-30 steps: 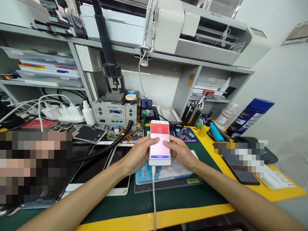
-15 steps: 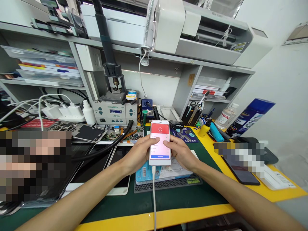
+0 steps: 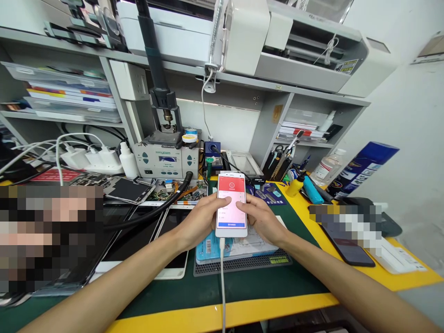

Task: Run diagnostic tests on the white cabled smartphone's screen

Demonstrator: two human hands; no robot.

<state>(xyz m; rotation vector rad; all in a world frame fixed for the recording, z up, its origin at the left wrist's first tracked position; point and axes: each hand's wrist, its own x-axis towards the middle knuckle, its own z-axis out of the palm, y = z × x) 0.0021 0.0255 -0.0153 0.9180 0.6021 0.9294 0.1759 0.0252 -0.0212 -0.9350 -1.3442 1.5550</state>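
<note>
A white smartphone (image 3: 231, 217) is held upright between both hands, its lit screen red at the top with a pale list and a blue bar below. My left hand (image 3: 199, 218) grips its left edge, thumb over the screen. On the right edge, my right hand (image 3: 265, 219) is closed the same way, its thumb also over the glass. The fingers behind the phone are hidden. From the phone's bottom end a white cable (image 3: 222, 277) runs down past the table's front edge. Beneath the hands lie blue-and-white packages (image 3: 208, 249) on a dark perforated mat (image 3: 243, 266).
Tablets (image 3: 173, 268) and a thick black hose (image 3: 149, 217) lie to the left, before a soldering station (image 3: 166, 159). Yellow (image 3: 294, 186) and teal bottles (image 3: 313, 189), a blue spray can (image 3: 362, 169) and a dark phone (image 3: 350, 245) are on the right. A blurred patch covers the far left.
The view has shifted very slightly. Both hands keep the same hold on the phone, and its screen looks the same.
</note>
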